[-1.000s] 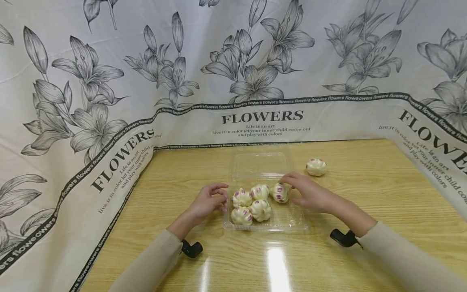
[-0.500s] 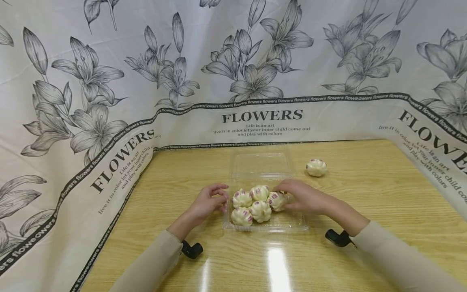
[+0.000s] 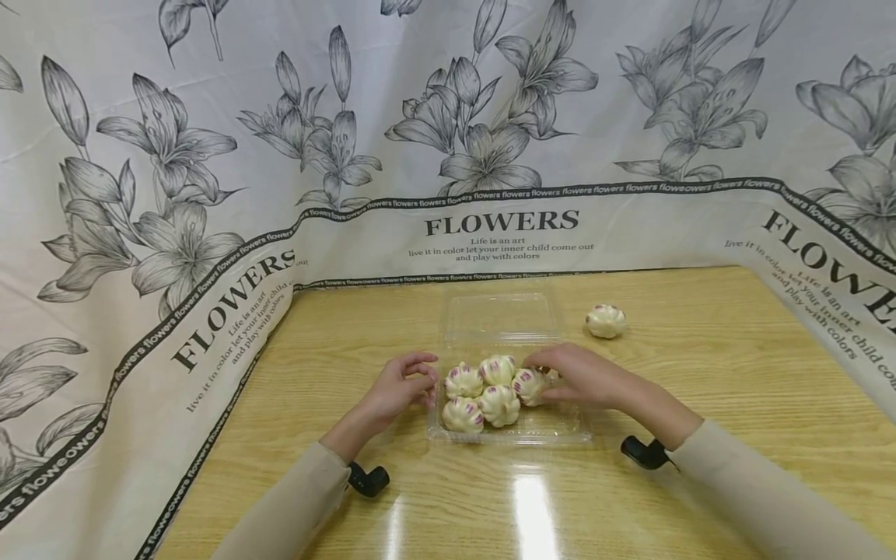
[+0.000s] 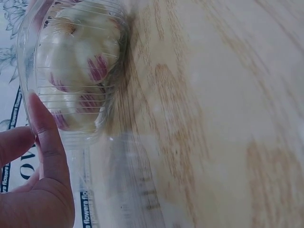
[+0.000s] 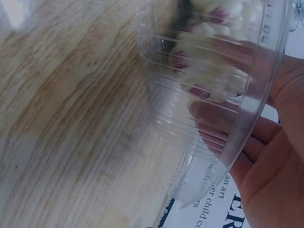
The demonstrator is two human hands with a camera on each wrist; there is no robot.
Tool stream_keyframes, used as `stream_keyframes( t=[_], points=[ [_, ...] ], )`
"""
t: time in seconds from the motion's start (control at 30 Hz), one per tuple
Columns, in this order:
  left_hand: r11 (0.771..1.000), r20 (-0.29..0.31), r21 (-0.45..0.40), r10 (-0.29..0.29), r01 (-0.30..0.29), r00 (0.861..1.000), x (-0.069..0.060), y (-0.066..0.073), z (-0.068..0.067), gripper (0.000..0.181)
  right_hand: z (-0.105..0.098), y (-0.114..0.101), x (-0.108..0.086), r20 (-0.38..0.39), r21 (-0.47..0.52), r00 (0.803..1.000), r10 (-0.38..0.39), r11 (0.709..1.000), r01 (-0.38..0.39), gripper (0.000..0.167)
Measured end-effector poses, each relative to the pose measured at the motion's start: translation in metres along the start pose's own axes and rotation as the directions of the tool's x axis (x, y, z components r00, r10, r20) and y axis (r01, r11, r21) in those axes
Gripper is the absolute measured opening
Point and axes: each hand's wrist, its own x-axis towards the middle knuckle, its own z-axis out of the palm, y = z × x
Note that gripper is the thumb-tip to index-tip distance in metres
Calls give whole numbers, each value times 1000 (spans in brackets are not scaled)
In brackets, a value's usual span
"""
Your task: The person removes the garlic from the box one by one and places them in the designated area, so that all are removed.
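A clear plastic box holds several whitish garlic bulbs with purple marks. At its left side, my left hand pinches the rim, its fingertips against the thin edge; the left wrist view shows this hand beside bulbs seen through the wall. Inside the box my right hand grips the rightmost bulb, which sits against its neighbours. Through the clear wall in the right wrist view, fingers of the right hand lie on either side of that bulb.
The box's clear lid lies folded back behind it. One more garlic bulb rests on the wooden table, behind my right hand. A white cloth with a flower print borders the table at the back and sides.
My right hand has moved left within the box, bringing its bulb up against the others. The left hand has stayed at the left rim.
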Motion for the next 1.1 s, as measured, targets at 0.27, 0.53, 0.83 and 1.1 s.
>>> stream_keyframes(
  t=[0.27,0.53,0.83,1.1],
  points=[
    [1000,6,-6,-5,5,1000,0,-1,0,47,0,-2,-2,4,-35,999,33,999,-33,45],
    [1000,5,-11,-2,2,1000,-1,-1,0,47,-8,-5,-8,-29,-34,999,42,999,-43,47],
    [1000,-2,-3,1,-1,1000,2,-1,-1,47,-19,-4,-17,-76,67,994,72,996,-67,49],
    [1000,1,-3,1,-1,1000,1,-1,-1,48,-28,-1,-32,-194,105,974,113,990,-94,49]
  ],
)
